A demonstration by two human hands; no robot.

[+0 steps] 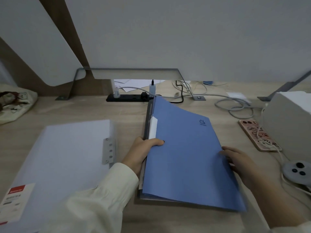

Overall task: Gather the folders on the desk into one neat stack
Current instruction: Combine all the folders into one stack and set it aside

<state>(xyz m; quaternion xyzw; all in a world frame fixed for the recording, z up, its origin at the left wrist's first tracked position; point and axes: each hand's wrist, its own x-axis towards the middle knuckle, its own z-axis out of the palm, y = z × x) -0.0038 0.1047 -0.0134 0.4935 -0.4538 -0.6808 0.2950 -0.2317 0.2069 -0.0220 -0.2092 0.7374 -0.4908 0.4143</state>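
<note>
You've got the blue folder (188, 157) mid-desk, lying skewed on a grey folder (146, 125) beneath it. Your left hand (143, 153) clamps the spine edge, thumb over the cover; your right hand (244, 163) rests fingers together on the other edge. By my read you're about halfway: those two need squaring, and the white binder (67, 157) sits apart to the left, not yet stacked. A cloth bag (15, 105) slumps far left, contents unclear.
</note>
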